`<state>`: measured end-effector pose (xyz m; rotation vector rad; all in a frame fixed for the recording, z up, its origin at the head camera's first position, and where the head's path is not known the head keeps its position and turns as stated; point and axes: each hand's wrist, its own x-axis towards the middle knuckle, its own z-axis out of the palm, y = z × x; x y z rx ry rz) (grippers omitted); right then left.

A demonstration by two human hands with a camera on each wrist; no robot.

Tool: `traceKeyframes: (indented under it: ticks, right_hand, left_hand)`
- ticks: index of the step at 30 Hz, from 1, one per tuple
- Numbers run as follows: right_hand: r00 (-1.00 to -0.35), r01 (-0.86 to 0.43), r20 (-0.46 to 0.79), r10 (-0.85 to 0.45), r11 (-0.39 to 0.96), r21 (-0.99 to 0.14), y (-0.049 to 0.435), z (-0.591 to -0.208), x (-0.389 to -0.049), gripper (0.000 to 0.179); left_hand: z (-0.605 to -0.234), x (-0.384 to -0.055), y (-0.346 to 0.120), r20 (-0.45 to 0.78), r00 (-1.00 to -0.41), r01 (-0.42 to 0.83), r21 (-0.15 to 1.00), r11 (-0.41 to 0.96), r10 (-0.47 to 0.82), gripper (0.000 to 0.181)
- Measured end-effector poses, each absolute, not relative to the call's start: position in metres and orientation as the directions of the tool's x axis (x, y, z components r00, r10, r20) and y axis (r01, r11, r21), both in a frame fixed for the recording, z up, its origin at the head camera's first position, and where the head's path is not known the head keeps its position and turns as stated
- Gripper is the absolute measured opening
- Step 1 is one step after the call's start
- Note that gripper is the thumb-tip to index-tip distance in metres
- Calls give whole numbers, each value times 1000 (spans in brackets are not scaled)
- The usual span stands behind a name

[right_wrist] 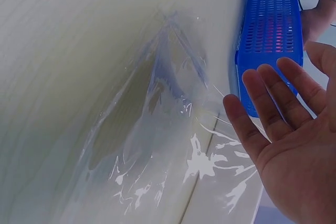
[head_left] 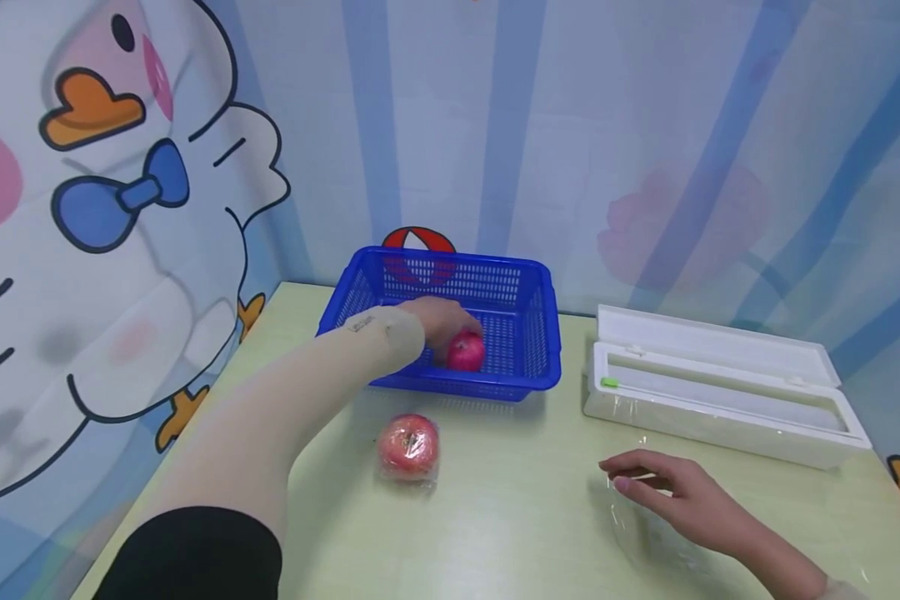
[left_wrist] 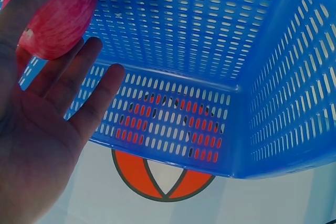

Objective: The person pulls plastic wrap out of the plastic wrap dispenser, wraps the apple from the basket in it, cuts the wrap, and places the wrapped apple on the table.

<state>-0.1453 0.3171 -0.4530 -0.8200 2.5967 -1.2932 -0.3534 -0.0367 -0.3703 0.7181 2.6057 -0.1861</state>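
Note:
My left hand (head_left: 438, 320) reaches into a blue plastic basket (head_left: 546, 333) and holds a red apple (head_left: 467, 352) near the basket's front wall. In the left wrist view the thumb lies over this apple (left_wrist: 65, 17), with fingers on its other side. Another apple (head_left: 408, 447), wrapped in clear film, sits on the table in front of the basket. At the right, my right hand (head_left: 682, 497) hovers with relaxed fingers and nothing in its grasp. A loose, wrinkled sheet of clear plastic film (right_wrist: 152, 135) spreads beneath it over the table.
Behind the right hand stands a long white cling film dispenser (head_left: 712, 421), its lid (head_left: 720, 342) raised and a small green slider (head_left: 609, 382) at its left end. A printed cartoon backdrop (head_left: 450, 125) rises right behind the pale table (head_left: 495, 517).

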Motion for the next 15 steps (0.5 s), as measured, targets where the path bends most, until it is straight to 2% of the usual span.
traceKeyframes:
  ticks: [15]
  right_hand:
    - [-838,-414,108,-534,495,-764,317,-453,-145,25]
  left_hand:
    - [-359,-362,-31,-429,-778,501,15,865,459,85]
